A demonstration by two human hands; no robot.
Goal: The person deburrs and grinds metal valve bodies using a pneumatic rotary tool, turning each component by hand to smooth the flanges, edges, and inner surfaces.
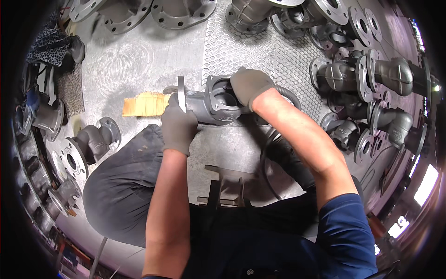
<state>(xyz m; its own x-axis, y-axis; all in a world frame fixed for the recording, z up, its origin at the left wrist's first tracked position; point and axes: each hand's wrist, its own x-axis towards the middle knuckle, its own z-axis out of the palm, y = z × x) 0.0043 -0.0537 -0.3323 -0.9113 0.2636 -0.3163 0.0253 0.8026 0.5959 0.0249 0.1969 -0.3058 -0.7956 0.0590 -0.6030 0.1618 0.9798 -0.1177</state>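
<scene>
A dark grey cast-metal valve body lies on its side in front of me, its round opening facing up. My left hand, in a grey glove, is closed around the upright flange at the valve body's left end. My right hand, gloved as well, is curled over the far right side of the valve body, beside the opening. Its fingertips are mostly hidden. A yellow, worn flat piece, wood or cloth, lies just left of my left hand. Behind my right wrist runs a ribbed dark hose.
Several flanged valve bodies crowd the right side, and more flanged castings line the far edge. One valve body stands by my left knee. Diamond-patterned metal plate covers the floor ahead. A metal frame sits between my legs.
</scene>
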